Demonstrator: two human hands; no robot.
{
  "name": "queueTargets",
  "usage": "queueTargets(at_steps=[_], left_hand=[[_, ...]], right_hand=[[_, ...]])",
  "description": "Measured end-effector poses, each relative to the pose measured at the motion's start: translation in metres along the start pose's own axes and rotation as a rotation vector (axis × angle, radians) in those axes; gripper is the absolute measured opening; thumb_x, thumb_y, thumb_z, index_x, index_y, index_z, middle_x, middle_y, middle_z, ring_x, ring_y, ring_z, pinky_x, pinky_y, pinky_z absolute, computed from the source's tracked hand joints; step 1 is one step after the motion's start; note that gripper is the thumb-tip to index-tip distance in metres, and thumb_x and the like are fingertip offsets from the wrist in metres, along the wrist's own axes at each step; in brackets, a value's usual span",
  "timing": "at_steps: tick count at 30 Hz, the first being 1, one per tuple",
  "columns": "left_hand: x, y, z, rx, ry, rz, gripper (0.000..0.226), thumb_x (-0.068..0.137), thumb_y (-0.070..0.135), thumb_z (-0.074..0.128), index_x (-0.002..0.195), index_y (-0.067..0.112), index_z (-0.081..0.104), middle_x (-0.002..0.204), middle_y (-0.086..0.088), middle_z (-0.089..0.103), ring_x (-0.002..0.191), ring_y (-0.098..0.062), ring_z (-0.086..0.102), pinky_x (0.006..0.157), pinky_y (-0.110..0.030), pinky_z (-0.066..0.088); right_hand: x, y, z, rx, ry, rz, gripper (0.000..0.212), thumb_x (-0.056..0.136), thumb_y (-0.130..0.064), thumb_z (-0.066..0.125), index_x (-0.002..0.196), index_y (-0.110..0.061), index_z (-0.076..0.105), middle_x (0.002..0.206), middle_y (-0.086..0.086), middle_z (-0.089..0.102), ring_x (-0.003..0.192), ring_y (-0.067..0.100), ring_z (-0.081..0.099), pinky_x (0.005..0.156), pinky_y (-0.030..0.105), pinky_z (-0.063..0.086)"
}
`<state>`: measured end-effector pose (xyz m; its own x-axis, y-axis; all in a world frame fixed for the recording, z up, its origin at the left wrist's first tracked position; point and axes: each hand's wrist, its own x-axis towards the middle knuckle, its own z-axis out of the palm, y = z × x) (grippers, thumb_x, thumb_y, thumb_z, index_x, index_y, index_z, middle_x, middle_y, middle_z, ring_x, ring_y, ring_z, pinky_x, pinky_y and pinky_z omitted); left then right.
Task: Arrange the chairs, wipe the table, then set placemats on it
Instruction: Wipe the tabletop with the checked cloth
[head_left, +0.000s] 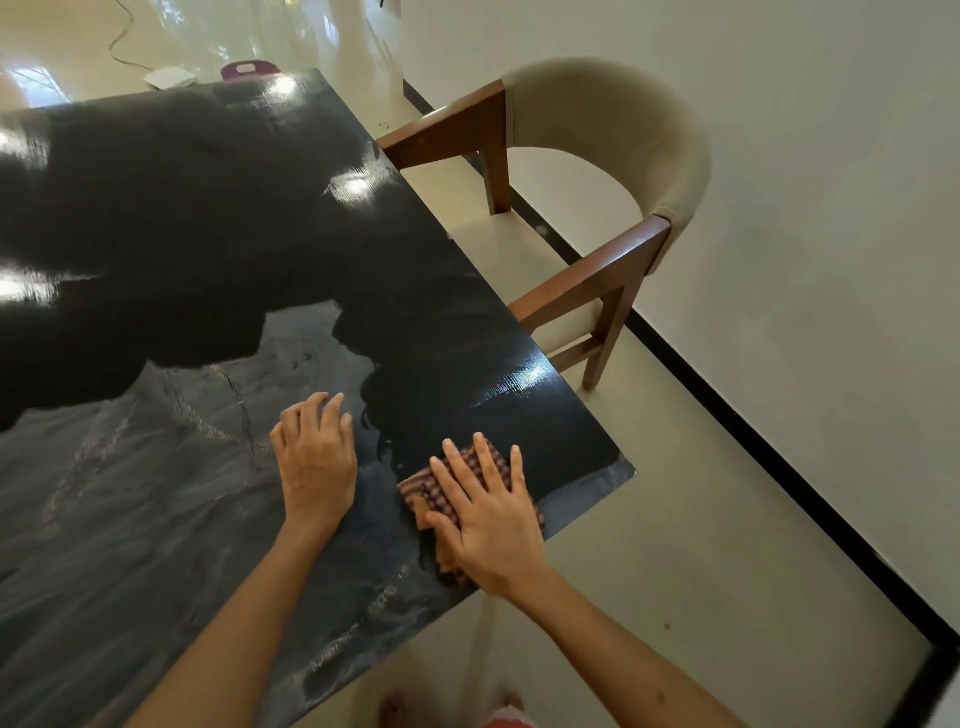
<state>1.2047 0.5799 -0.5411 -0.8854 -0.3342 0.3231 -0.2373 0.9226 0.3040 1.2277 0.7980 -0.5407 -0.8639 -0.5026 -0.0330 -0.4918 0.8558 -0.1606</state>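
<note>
Wiping is the step in hand, judging by the cloth (467, 499) pressed to the dark tabletop (218, 218) near its right corner. The right hand (485, 512) lies flat on the cloth, fingers spread and straight, not gripping it, so the cloth sits directly beneath the palm with its striped edges showing past the fingertips and by the thumb. The left hand (316, 457) rests open on the bare tabletop just beside it, fingers slightly curled, holding nothing.

To do this well, the person should keep the palm's weight even across the cloth and draw it in long overlapping passes (the near surface looks streaked, which suggests smears). The left hand can steady the body. Care near the corner matters, since the cloth could slip off the edge. A chair (597, 171) stands at the right side, tucked partly under; no placemats are in view.
</note>
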Motion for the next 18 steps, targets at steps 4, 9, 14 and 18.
queueTargets(at_steps=[4,9,14,18], left_hand=[[-0.009,0.006,0.003,-0.006,-0.011,0.002,0.041,0.097,0.026,0.033,0.121,0.002,0.058,0.12,-0.016,0.056,0.109,-0.033,0.049,0.09,-0.047,0.039],[-0.021,0.014,0.001,-0.007,-0.008,-0.018,0.041,0.097,0.026,0.034,0.122,0.002,0.057,0.125,-0.019,0.052,0.112,-0.034,0.048,0.092,-0.047,0.038],[-0.033,0.015,-0.005,-0.006,-0.008,-0.015,0.038,0.098,0.025,0.037,0.125,0.003,0.053,0.128,-0.02,0.049,0.117,-0.036,0.046,0.095,-0.05,0.038],[-0.044,0.013,-0.011,0.003,0.011,-0.024,0.033,0.099,0.019,0.045,0.126,0.003,0.053,0.13,-0.02,0.047,0.117,-0.035,0.045,0.096,-0.05,0.038]], right_hand=[[-0.006,0.041,-0.008,-0.047,-0.022,0.162,0.06,0.097,-0.063,0.013,0.151,-0.037,0.018,0.16,-0.012,0.008,0.148,0.025,-0.01,0.115,0.061,-0.001],[-0.007,0.109,-0.021,-0.031,-0.053,0.378,0.063,0.093,-0.065,0.008,0.151,-0.04,0.011,0.161,-0.009,-0.001,0.147,0.029,-0.013,0.113,0.064,0.0],[-0.008,0.145,-0.023,0.31,0.008,0.744,0.06,0.097,-0.059,0.019,0.151,-0.034,0.018,0.158,0.007,0.019,0.135,0.036,0.036,0.105,0.051,0.039],[-0.006,0.13,-0.02,0.395,0.153,0.846,0.056,0.098,-0.055,0.025,0.146,-0.027,0.033,0.141,0.011,0.041,0.115,0.034,0.053,0.092,0.041,0.05]])
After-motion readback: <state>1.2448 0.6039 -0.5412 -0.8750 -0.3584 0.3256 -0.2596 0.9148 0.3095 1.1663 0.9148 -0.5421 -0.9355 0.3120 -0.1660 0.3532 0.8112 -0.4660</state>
